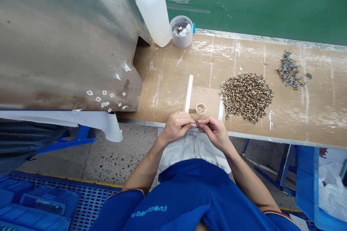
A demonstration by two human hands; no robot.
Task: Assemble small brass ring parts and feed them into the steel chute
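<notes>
My left hand (177, 126) and my right hand (214, 131) meet at the near edge of a cardboard-covered bench (168, 79). Both pinch one tiny part (197, 123) between their fingertips; it is too small to name. A ring sits on a left finger. Just beyond the fingers stands a small round dish (201, 108) with a bit of wire in it. To the right lies a big heap of small brown-and-gold coiled parts (247, 95). Farther right is a smaller cluster of blue-grey parts (290, 70).
A white squeeze bottle with a blue cap (153, 9) and a tape roll holding scraps (181, 31) stand at the back left. A large grey metal housing (67, 39) fills the left. Blue trays (35, 202) lie on the floor; a blue bin (306, 173) sits low right.
</notes>
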